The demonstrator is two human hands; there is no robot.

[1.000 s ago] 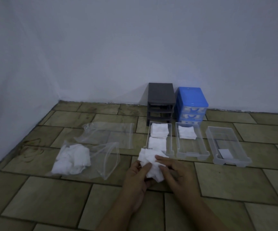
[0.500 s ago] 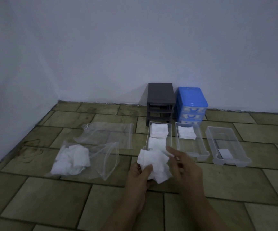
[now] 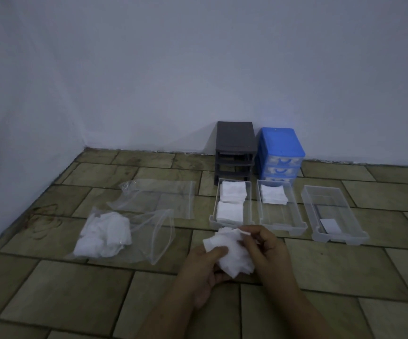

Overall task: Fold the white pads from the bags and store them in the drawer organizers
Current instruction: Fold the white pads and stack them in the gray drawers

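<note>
A: Both forearms get chopped off by the bottom edge. The crumpled bunch of white pads (image 3: 232, 255) covers most of the left hand's (image 3: 201, 272) fingers.

B: Yep, and it's too dim and small to tell what's inside the blue plastic drawer organizer (image 3: 281, 152).

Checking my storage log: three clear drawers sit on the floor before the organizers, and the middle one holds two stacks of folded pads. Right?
Not quite. The head view shows the middle drawer holding one stack; the two stacks lie in the left drawer. Three clear drawers on the floor is correct.
</note>
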